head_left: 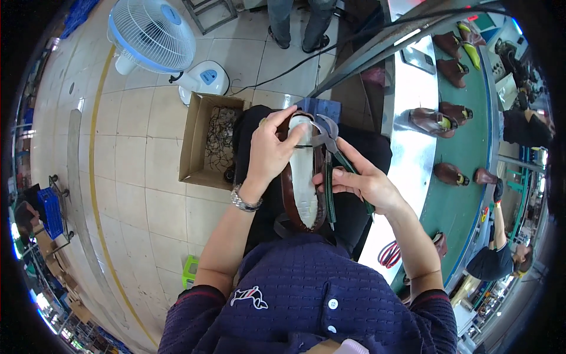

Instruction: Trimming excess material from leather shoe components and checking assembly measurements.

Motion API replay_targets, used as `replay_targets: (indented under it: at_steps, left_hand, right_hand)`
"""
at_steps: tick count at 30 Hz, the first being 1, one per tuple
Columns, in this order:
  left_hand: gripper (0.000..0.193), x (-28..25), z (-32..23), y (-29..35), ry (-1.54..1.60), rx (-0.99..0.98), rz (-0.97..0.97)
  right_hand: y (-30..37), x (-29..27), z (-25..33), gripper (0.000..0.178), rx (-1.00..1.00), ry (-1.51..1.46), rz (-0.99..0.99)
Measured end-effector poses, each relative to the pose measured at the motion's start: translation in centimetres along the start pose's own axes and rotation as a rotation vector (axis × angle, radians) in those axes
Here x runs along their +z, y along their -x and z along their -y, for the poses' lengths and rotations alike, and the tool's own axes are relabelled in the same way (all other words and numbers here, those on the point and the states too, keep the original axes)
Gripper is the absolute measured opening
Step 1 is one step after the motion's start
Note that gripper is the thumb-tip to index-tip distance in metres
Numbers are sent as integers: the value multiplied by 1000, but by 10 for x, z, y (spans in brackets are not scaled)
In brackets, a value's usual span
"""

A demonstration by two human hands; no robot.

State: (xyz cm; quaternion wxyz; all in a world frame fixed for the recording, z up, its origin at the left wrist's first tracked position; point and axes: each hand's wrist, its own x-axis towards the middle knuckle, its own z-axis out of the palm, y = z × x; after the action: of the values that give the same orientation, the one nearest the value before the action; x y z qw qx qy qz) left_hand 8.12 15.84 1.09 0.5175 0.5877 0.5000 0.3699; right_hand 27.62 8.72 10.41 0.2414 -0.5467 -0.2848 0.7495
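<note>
A brown leather shoe (287, 192) lies on my lap with its pale underside facing up, the heel end away from me. My left hand (273, 143) is closed round the heel end, its thumb pressed on the white heel area. In my right hand (367, 182) is a pair of pincers (331, 147) with dark green handles, the fingers wrapped about the spread handles. The curved jaws of the pincers are at the right edge of the heel. Whether they bite on anything there is too small to tell.
To the left stands an open cardboard box (196, 141) with dark, thin scraps inside. Beyond it is a white and blue fan (154, 35). On the right, a metal ledge (407, 194) runs beside a green conveyor (457, 203) carrying several brown shoes. Other people are nearby.
</note>
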Motion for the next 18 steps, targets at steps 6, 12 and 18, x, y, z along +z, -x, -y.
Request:
replay_targets:
  at_steps: [6, 12, 18]
  left_hand:
    - [26, 0, -9, -2, 48, 34, -111]
    - [24, -4, -9, 1, 4, -70, -3]
    - [18, -10, -1, -2, 306, -5, -2]
  right_hand:
    - [-17, -5, 32, 71, 166, 38, 1]
    - [-16, -2, 9, 63, -80, 569, -31]
    - [-15, 0, 2, 62, -158, 659, -75]
